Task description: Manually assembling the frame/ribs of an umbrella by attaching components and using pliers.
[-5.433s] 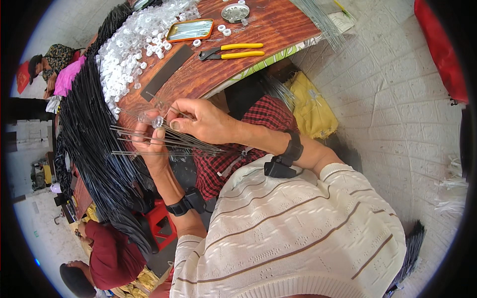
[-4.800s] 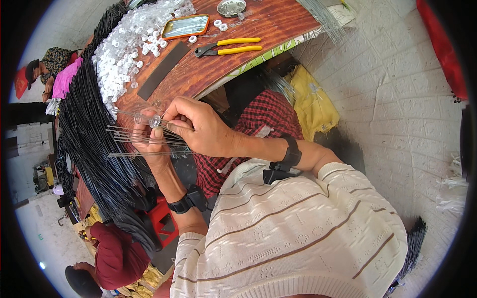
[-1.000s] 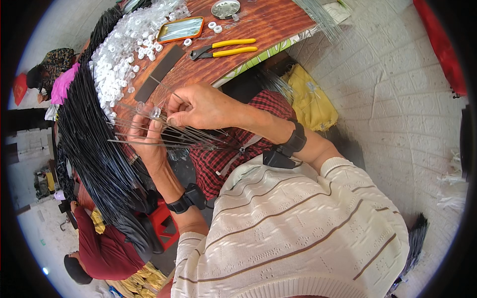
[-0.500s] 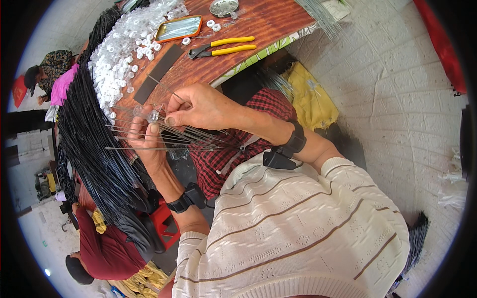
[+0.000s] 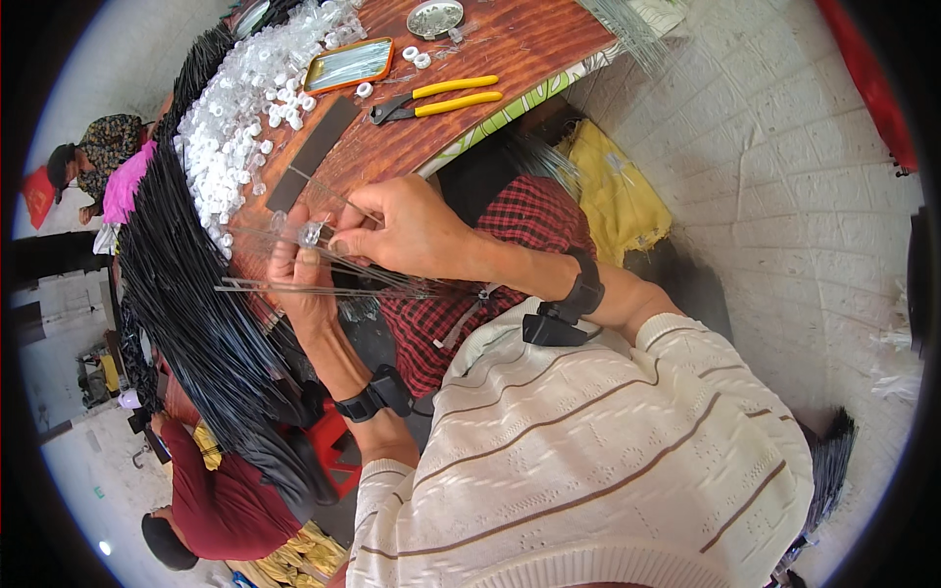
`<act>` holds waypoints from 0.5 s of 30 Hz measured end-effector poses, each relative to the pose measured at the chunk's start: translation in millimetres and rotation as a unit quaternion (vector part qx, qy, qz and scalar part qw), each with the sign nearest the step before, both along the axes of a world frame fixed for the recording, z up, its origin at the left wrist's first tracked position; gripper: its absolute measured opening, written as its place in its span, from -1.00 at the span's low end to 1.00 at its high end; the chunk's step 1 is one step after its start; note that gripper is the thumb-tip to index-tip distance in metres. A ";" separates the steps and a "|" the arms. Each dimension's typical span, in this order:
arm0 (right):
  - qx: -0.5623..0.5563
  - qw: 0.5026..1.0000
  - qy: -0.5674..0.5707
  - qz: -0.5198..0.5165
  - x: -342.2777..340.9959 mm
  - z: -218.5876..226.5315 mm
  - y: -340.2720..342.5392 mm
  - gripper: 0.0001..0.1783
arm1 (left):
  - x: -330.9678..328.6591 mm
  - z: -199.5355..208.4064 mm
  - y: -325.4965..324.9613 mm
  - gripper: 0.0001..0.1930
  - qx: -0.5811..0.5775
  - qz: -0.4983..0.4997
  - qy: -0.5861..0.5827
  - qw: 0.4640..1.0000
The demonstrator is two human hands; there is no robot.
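Note:
My left hand is closed, pinching a small clear plastic piece between thumb and fingers. Several thin grey rods run past that hand toward my lap; whether it grips them too is hard to make out. Close against the plastic piece, my right hand is closed, thumb and index finger pinched together. A thin dark rod sticks out beyond its fingers, over a flat dark bar on the wooden table. The fingertips partly hide what the right hand grips.
Yellow-handled cutting pliers, an orange-rimmed tin and a round metal lid lie on the table. White rings and clear pieces form a heap beside a long black strand bundle. Two other people sit at left.
Both hands stay together at the clear piece, with the right fingers shifted slightly. The rods below them appear more bunched together. The whole view has shifted a little.

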State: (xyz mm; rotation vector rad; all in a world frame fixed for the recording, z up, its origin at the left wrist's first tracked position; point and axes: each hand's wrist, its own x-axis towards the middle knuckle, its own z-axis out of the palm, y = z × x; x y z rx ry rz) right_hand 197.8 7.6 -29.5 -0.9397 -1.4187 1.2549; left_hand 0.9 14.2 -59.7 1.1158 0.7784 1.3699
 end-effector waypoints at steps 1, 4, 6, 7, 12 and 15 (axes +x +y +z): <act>-0.003 1.000 0.014 0.003 0.5 -0.3 -0.5 -0.86 | -1.4 -0.9 -0.4 -0.41 0.002 -0.002 0.001 1.000; -0.015 1.000 -0.013 0.020 1.3 8.5 -5.3 -0.84 | -8.1 -8.5 -4.7 -0.39 0.033 0.027 -0.011 0.999; 0.027 0.999 -0.045 0.013 5.5 14.2 -5.7 -0.82 | -8.1 -10.8 -4.8 -0.41 0.035 0.030 -0.021 0.999; 0.069 0.995 -0.077 0.004 6.9 15.0 -6.0 -0.81 | -7.7 -11.2 -5.4 -0.44 0.037 0.031 -0.033 0.998; 0.235 0.957 -0.167 -0.038 8.2 13.9 -9.6 -0.82 | -5.2 -6.2 -8.0 -0.50 0.054 0.029 -0.038 0.997; 0.248 0.940 -0.232 -0.039 13.1 23.6 -11.4 -0.83 | -3.6 -4.8 -10.1 -0.51 0.061 0.034 -0.019 0.997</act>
